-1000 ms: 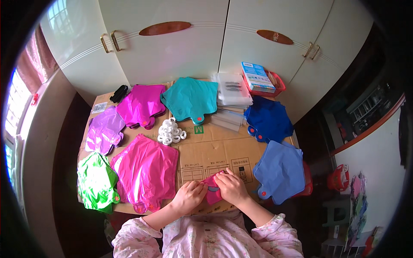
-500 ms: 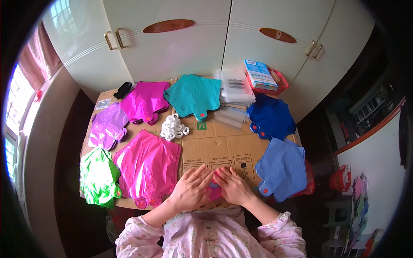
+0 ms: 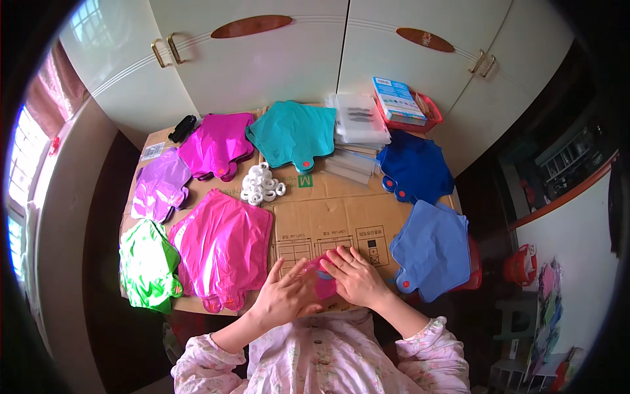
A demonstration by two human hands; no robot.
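Closest to me, two pink flowered sleeves (image 3: 210, 358) reach forward to the person's hands, at six o'clock on the table (image 3: 321, 217), which is topped with printed brown cardboard. The left hand (image 3: 283, 295) is loose, fingers spread, holding nothing that I can see; whether it touches anything I can't tell. The right hand (image 3: 354, 279) lies unclenched, its fingers over the right side of a small, thin, bright-pink piece with a bluish patch (image 3: 325, 287), which sits between the two hands.

At eight o'clock lies a wide stack of shiny hot-pink five-cornered sheets (image 3: 223, 249), with a glossy bright-green stack (image 3: 147, 266) just outside it. Across from them, between three and four, is a matt light-blue stack (image 3: 430, 249).

Further off, a shiny light-purple stack (image 3: 159, 187) rests between nine and ten, and a heap of small white rings (image 3: 262, 184) at eleven. A dark-blue stack (image 3: 419, 167) lies at two.

Beyond these come a glossy magenta stack (image 3: 216, 144) between ten and eleven, a teal stack (image 3: 292, 134) at twelve, and flat clear plastic sleeves (image 3: 357, 118) at one. Past those sleeves, a blue-and-white box (image 3: 398, 102) rests on a red plastic basket (image 3: 431, 110). White cabinet doors (image 3: 269, 69) stand behind everything.
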